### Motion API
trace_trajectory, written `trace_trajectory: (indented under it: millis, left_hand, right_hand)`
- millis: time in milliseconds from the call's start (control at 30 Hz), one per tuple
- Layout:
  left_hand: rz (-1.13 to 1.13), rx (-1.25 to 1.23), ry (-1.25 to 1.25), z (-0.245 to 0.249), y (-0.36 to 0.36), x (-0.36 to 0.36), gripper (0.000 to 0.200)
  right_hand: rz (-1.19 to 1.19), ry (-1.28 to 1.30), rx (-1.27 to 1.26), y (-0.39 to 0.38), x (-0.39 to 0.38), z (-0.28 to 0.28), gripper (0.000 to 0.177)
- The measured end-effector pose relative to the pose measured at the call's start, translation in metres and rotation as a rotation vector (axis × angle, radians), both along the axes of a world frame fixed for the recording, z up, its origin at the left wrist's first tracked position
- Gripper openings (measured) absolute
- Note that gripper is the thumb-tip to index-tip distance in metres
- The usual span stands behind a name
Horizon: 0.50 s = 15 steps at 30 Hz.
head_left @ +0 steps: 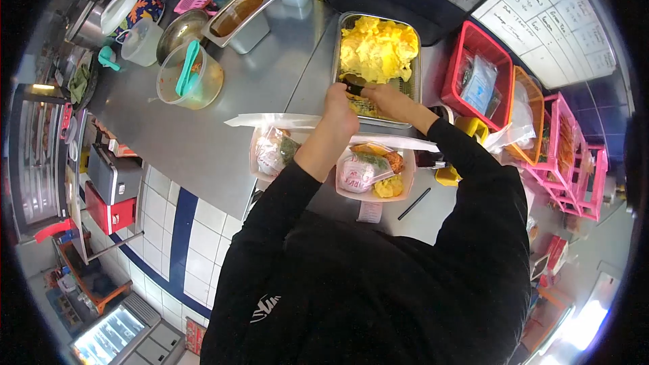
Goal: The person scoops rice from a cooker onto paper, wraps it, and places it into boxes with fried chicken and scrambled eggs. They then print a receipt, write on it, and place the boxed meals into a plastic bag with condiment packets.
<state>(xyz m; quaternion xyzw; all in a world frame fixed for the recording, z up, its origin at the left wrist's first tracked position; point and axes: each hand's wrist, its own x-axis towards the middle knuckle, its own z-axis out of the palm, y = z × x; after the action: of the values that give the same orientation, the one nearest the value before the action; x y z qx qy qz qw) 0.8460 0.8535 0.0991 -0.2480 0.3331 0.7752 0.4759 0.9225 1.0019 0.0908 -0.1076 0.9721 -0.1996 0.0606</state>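
Observation:
A metal tray (336, 61) of yellow scrambled egg (378, 47) stands at the top centre. Over its near part, my right hand (389, 103) is closed around a dark utensil (354, 86) whose working end is mostly hidden. My left hand (341, 111) is also closed, at the tray's left side beside that utensil; its grip is hidden. Below my wrists sits an open paper box (376, 197) with a wrapped white bundle (358, 173), a bag of greens, a fried piece and some egg. A second box (255, 155) with similar food lies left, partly behind my left arm.
Left on the steel counter are a clear tub (206, 91) with turquoise tongs (187, 71) and a metal pan of brown sauce (250, 34). A red basket (503, 61) of packets and pink racks (564, 155) stand right. A black pen (414, 203) lies near me.

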Motion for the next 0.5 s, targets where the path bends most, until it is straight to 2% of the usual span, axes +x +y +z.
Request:
trace_trajectory:
  millis: [67,167,300,400,500]
  left_hand:
    - [0.029,-0.013,0.034,0.001,0.001,0.003,0.038]
    - [0.035,-0.098,0.021,0.015,-0.004,0.005,0.04]
    - [0.069,-0.244,0.01,0.016,-0.001,0.005,0.044]
    - [0.05,-0.083,-0.008,0.022,-0.003,0.006,0.044]
    - [0.032,-0.05,0.025,0.038,-0.006,0.009,0.044]
  right_hand:
    - [0.06,0.021,0.015,0.003,-0.004,-0.004,0.037]
    - [0.024,0.03,-0.007,-0.003,0.003,0.0,0.039]
    - [0.161,-0.042,-0.015,0.0,0.014,0.006,0.034]
    - [0.24,-0.009,0.059,0.015,0.017,0.015,0.029]
    - [0.291,-0.011,0.148,0.036,0.024,0.024,0.025]
